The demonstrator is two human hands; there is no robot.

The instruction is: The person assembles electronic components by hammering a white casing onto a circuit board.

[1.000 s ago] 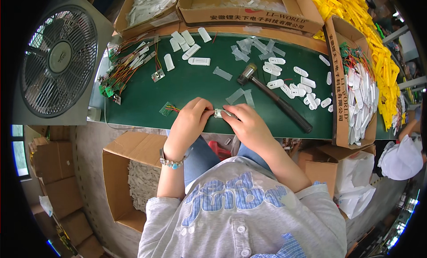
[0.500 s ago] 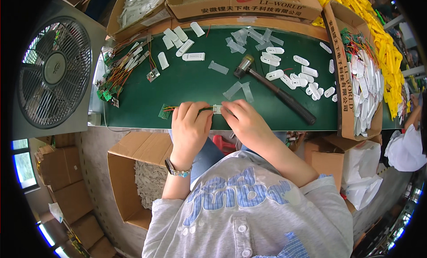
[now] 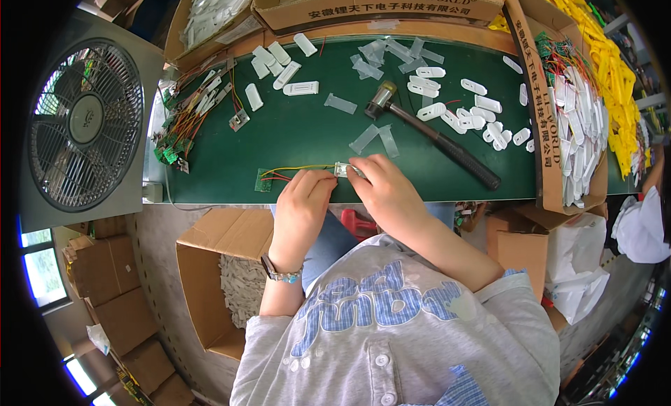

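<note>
At the near edge of the green bench top, my right hand [image 3: 386,194] is closed on the right end of a small white plastic casing [image 3: 341,169]. Thin yellow and red wires [image 3: 302,167] run from the casing to a small green circuit board [image 3: 263,182] lying at the left. My left hand [image 3: 305,196] is closed, its fingertips pinching the wires beside the casing's left end. Those fingertips partly cover the wires. The casing's inside is too small to make out.
Beyond my hands lie a mallet [image 3: 447,151], clear film strips [image 3: 340,103] and several white plastic shells [image 3: 482,115]. Wired circuit boards [image 3: 170,153] are heaped at the left near a fan [image 3: 85,119]. A cardboard box [image 3: 542,126] of wired white parts stands at the right.
My left fingers have slid right and down along the wires, uncovering more of the yellow and red wires. My right hand stays at the casing. The view has shifted slightly.
</note>
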